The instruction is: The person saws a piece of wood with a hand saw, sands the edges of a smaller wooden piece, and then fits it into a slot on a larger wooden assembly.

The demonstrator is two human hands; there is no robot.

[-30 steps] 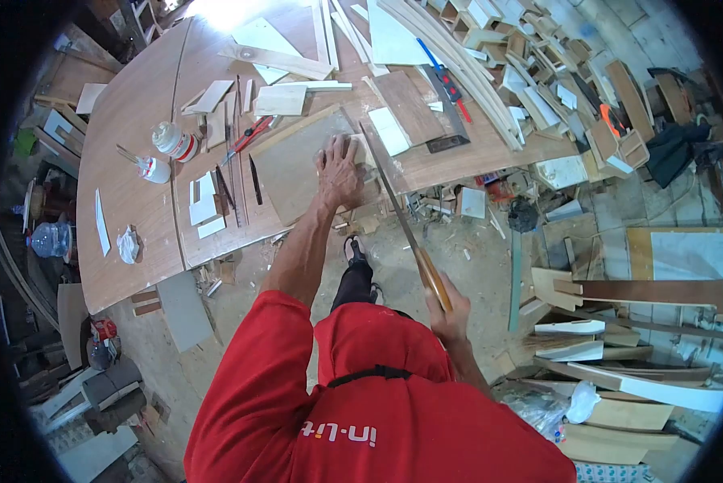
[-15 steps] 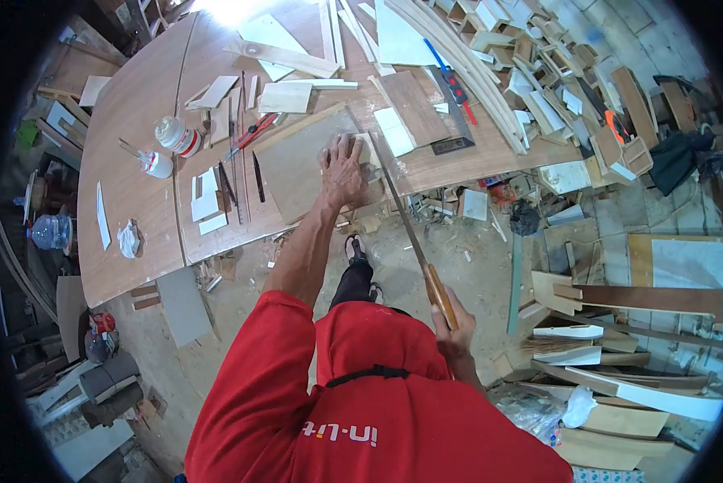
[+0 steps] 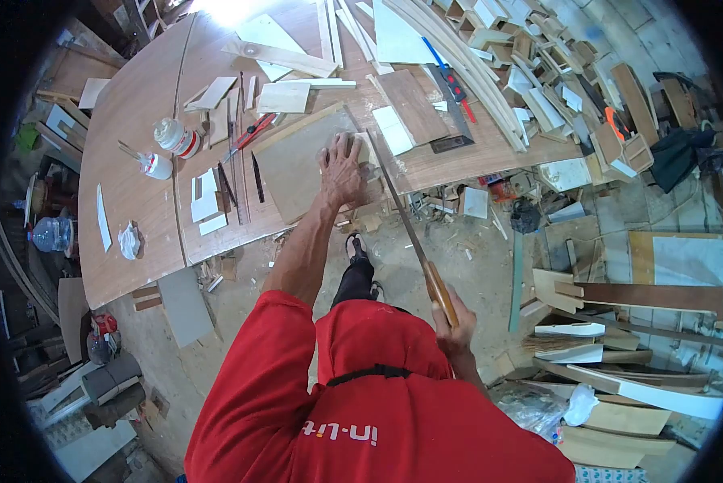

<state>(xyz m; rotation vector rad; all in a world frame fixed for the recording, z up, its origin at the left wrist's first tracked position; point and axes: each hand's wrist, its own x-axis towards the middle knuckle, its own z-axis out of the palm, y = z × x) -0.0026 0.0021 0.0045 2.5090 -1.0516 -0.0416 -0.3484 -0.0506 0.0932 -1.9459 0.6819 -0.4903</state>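
My right hand (image 3: 456,324) is wrapped round the wooden handle of a handsaw (image 3: 407,217). The saw's narrow blade slants up and left to the table's near edge, its far end beside a small pale wood piece (image 3: 367,150). On a flat grey-brown board (image 3: 285,165) my left hand (image 3: 343,167) presses down, fingers spread, just left of the blade. The board lies on the table (image 3: 136,233), close to its near edge. A black pen-like tool (image 3: 257,176) lies along the board's left side, and a red cutter knife (image 3: 254,133) lies above it.
Two white glue bottles (image 3: 176,138) stand left on the table. A dark try square (image 3: 453,141) and a blue-and-red tool (image 3: 455,87) lie at right, near long wood strips (image 3: 466,76). Small wooden boxes (image 3: 530,64) pile up beyond. Offcuts litter the floor (image 3: 466,258).
Almost nothing differs: the saw and my right hand have shifted very slightly, and my left hand stays on the board.
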